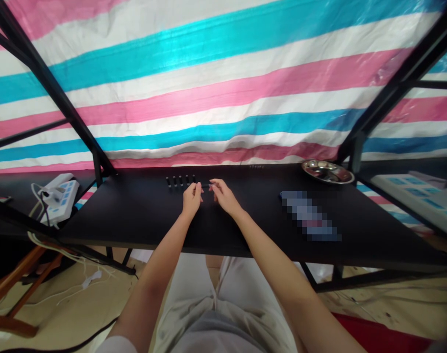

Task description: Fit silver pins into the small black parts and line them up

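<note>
- Facing a sheet point(223, 54) striped in pink, white and blue, hanging behind a black worktop point(135, 215) between slanting dark metal bars point(71, 117).
- Reaching over the worktop's front edge with both bare forearms, wearing pale clothing point(186, 294).
- Pinching one end of a thin dark rod point(205, 186) in the left hand point(192, 197), holding thumb and fingers narrow around it.
- Resting the right hand point(222, 195) at the rod's other end, fingertips curling close together; not being able to tell a full pinch from a mere touch there.
- Holding the rod nearer the back edge than the front edge, slightly left of the worktop's middle.
- Seeing five short black sticks point(180, 181) with paler tips, lining up side by side and apart, near the back edge and just beyond the left hand.
- Noticing a shiny metal plate point(328, 182) sitting at the back right corner.
- Spotting a pixelated blue shape point(310, 215) lying toward the right edge, well apart from both hands.
- Glimpsing a white power strip point(63, 201) beyond the left edge, carrying a plug.
</note>
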A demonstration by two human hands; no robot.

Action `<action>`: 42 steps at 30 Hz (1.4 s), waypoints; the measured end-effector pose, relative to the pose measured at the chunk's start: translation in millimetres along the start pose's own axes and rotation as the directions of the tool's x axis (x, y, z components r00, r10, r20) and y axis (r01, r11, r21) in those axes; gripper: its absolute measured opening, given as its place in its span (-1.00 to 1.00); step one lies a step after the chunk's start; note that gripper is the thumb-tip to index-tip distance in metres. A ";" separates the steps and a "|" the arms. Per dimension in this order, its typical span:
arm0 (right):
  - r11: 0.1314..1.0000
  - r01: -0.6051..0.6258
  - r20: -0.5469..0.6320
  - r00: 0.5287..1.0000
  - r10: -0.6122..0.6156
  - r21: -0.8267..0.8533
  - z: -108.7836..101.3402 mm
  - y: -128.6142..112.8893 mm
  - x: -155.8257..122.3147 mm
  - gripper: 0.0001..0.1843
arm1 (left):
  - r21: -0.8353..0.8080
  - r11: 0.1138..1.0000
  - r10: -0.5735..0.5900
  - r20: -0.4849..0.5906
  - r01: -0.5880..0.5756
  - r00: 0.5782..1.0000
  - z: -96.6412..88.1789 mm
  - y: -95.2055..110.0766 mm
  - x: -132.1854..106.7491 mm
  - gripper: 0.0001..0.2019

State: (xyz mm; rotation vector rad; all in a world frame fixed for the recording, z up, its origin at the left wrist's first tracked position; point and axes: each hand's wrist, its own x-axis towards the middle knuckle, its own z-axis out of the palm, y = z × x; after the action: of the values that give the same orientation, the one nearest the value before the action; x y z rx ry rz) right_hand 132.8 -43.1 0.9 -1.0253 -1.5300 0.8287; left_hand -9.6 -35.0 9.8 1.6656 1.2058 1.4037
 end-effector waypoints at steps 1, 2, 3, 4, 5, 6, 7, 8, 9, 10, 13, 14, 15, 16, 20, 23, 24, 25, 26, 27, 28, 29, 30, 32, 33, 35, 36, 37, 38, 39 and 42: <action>0.995 0.051 -0.004 0.999 -0.052 -0.080 -0.9 0.4 -0.3 -0.68 | -0.002 1.000 -0.001 -0.001 0.001 1.000 0.0 0.0 0.2 -0.60; 0.981 0.106 0.001 0.994 -0.107 -0.161 -1.8 0.3 -0.6 -0.67 | -0.004 1.000 0.000 -0.001 0.000 1.000 -0.1 0.3 0.3 -0.60; 0.959 0.157 0.016 0.987 -0.158 -0.236 -2.8 -0.1 -0.9 -0.68 | -0.003 1.000 0.001 -0.001 -0.001 1.000 -0.2 0.7 0.3 -0.60; 0.933 0.200 0.035 0.979 -0.199 -0.301 -3.7 -0.9 -1.3 -0.69 | 0.000 1.000 0.000 -0.001 0.000 1.000 -0.2 1.3 0.2 -0.60; 0.906 0.232 0.057 0.972 -0.227 -0.354 -4.6 -1.9 -1.8 -0.70 | 0.003 1.000 -0.001 0.001 0.001 1.000 -0.3 2.0 -0.1 -0.60; 0.882 0.252 0.076 0.967 -0.242 -0.398 -5.4 -3.0 -2.3 -0.71 | 0.006 1.000 -0.003 0.003 0.003 1.000 -0.2 2.7 -0.3 -0.60; 0.862 0.259 0.087 0.965 -0.246 -0.436 -5.9 -4.0 -2.8 -0.71 | 0.011 1.000 -0.005 0.004 0.005 1.000 -0.2 3.3 -0.6 -0.60; 0.844 0.257 0.091 0.966 -0.243 -0.470 -6.4 -4.6 -3.2 -0.71 | 0.016 1.000 -0.010 0.004 0.010 1.000 -0.1 3.9 -0.9 -0.60; 0.827 0.250 0.089 0.967 -0.238 -0.503 -6.7 -4.7 -3.6 -0.71 | 0.022 1.000 -0.018 0.002 0.018 1.000 0.0 4.3 -1.1 -0.60; 0.810 0.240 0.083 0.969 -0.232 -0.534 -7.1 -4.2 -3.7 -0.71 | 0.029 0.999 -0.027 -0.002 0.027 1.000 0.0 4.5 -1.3 -0.60; 0.756 0.186 0.044 0.978 -0.204 -0.627 -8.4 1.2 -2.8 -0.73 | 0.048 0.998 -0.048 -0.037 0.050 0.998 -0.5 4.5 -0.9 -0.59; 0.745 0.157 0.020 0.982 -0.189 -0.648 -9.1 3.6 -2.1 -0.74 | 0.047 0.997 -0.053 -0.050 0.055 0.997 -0.8 4.3 -0.4 -0.58; 0.745 0.124 -0.011 0.985 -0.174 -0.656 -9.7 6.0 -1.2 -0.76 | 0.042 0.997 -0.056 -0.062 0.059 0.997 -1.0 4.0 0.1 -0.58; 0.757 0.095 -0.045 0.986 -0.162 -0.647 -10.3 7.9 -0.4 -0.77 | 0.036 0.997 -0.062 -0.071 0.065 0.996 -1.2 3.6 0.6 -0.59; 0.892 0.087 -0.093 0.985 -0.143 -0.443 -9.4 7.7 2.5 -0.78 | 0.047 0.996 -0.071 -0.056 0.073 0.996 -0.7 1.1 1.6 -0.60; 0.952 0.133 -0.025 0.989 -0.145 -0.274 -5.0 2.2 2.7 -0.76 | 0.076 0.996 -0.037 0.012 0.036 0.999 0.2 -1.4 0.8 -0.60; 0.960 0.140 0.003 0.990 -0.143 -0.242 -3.4 0.7 2.3 -0.76 | 0.073 0.997 -0.025 0.038 0.022 0.999 0.3 -2.1 0.4 -0.61; 0.965 0.142 0.031 0.990 -0.138 -0.220 -1.9 -0.4 1.8 -0.76 | 0.060 0.998 -0.016 0.065 0.012 0.998 0.4 -2.9 0.0 -0.61; 0.968 0.141 0.058 0.990 -0.131 -0.206 -0.7 -1.0 1.2 -0.77 | 0.037 0.999 -0.012 0.091 0.009 0.996 0.3 -3.5 -0.2 -0.61; 0.971 0.137 0.080 0.989 -0.123 -0.196 0.1 -1.2 0.6 -0.78 | 0.008 1.000 -0.013 0.116 0.012 0.993 0.2 -4.1 -0.4 -0.61; 0.972 0.134 0.097 0.988 -0.117 -0.193 0.7 -1.1 0.1 -0.79 | -0.018 1.000 -0.016 0.135 0.018 0.991 0.1 -4.6 -0.5 -0.61; 0.971 0.136 0.109 0.987 -0.116 -0.197 0.9 -1.0 -0.2 -0.80 | -0.033 0.999 -0.018 0.148 0.023 0.989 -0.1 -4.9 -0.4 -0.61; 0.968 0.141 0.120 0.986 -0.118 -0.209 0.9 -0.8 -0.5 -0.81 | -0.030 0.999 -0.017 0.157 0.022 0.988 -0.3 -5.1 -0.3 -0.62; 0.955 0.162 0.145 0.981 -0.129 -0.250 0.4 -0.8 -0.5 -0.82 | 0.024 1.000 -0.003 0.156 -0.001 0.988 -0.7 -5.1 0.1 -0.64; 0.947 0.172 0.159 0.979 -0.132 -0.272 0.1 -1.1 -0.4 -0.82 | 0.061 0.998 0.010 0.154 -0.020 0.988 -0.9 -5.0 0.4 -0.65; 0.940 0.173 0.178 0.976 -0.124 -0.294 -0.5 -2.3 0.1 -0.80 | 0.110 0.993 0.029 0.154 -0.046 0.988 -1.4 -5.1 0.8 -0.67; 0.944 0.162 0.180 0.977 -0.113 -0.288 -0.6 -3.3 0.4 -0.80 | 0.116 0.992 0.034 0.154 -0.052 0.987 -1.7 -5.2 1.0 -0.67; 0.951 0.144 0.177 0.979 -0.098 -0.273 -0.7 -4.4 0.5 -0.80 | 0.113 0.992 0.035 0.155 -0.053 0.987 -2.1 -5.4 1.1 -0.68; 0.960 0.121 0.172 0.982 -0.079 -0.253 -0.6 -5.7 0.4 -0.80 | 0.106 0.993 0.034 0.158 -0.051 0.987 -2.4 -5.5 1.2 -0.68; 0.968 0.097 0.167 0.984 -0.058 -0.233 -0.3 -7.1 0.0 -0.80 | 0.100 0.994 0.034 0.162 -0.051 0.986 -2.7 -5.4 1.2 -0.69; 0.975 0.056 0.176 0.984 -0.018 -0.214 1.2 -10.4 -2.2 -0.77 | 0.116 0.991 0.049 0.176 -0.071 0.983 -3.9 -3.6 0.9 -0.71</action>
State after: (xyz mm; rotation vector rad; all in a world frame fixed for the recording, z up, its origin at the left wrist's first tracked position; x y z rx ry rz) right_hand 130.0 -49.2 9.1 -1.1024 -1.8141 0.7510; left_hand -14.3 -33.1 7.8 1.8805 1.1700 1.2125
